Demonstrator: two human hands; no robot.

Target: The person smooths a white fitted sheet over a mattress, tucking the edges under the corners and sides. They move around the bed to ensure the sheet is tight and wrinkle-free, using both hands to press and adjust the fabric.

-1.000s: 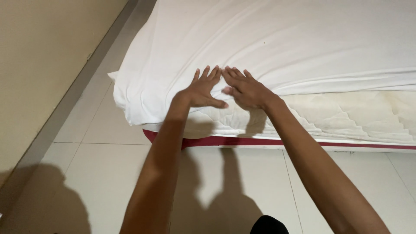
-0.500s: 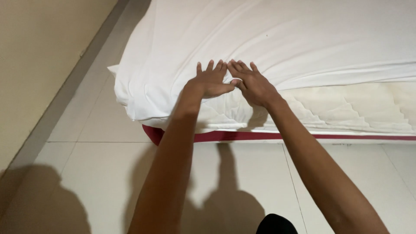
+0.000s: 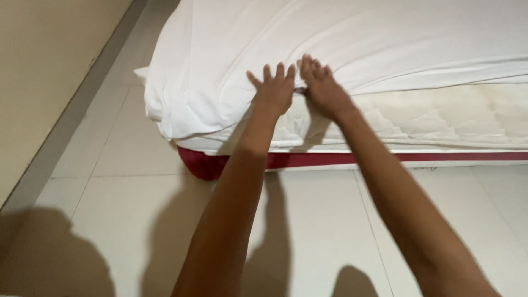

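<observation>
Your left hand [image 3: 273,91] lies flat on the white bedsheet [image 3: 352,44], fingers spread and pointing away from you toward the bed's top surface; nothing is pinched in it. Your right hand [image 3: 320,88] sits just beside it, the two nearly touching at the thumbs, palm down on the sheet's hanging edge with fingers close together — whether the fingertips nip a fold of cloth underneath cannot be told.

The bedsheet covers the top of the mattress [image 3: 440,118] and drapes over its near left corner, where it bunches into a loose hanging fold. Its lower edge runs left to right along the mattress side, rising toward the right, so the quilted cream side panel is bare there. The mattress's long axis, as far as visible, runs across the view — left to right. A red base band [image 3: 341,159] shows beneath it, on a pale tiled floor [image 3: 121,209]. A beige wall [image 3: 49,66] stands at left.
</observation>
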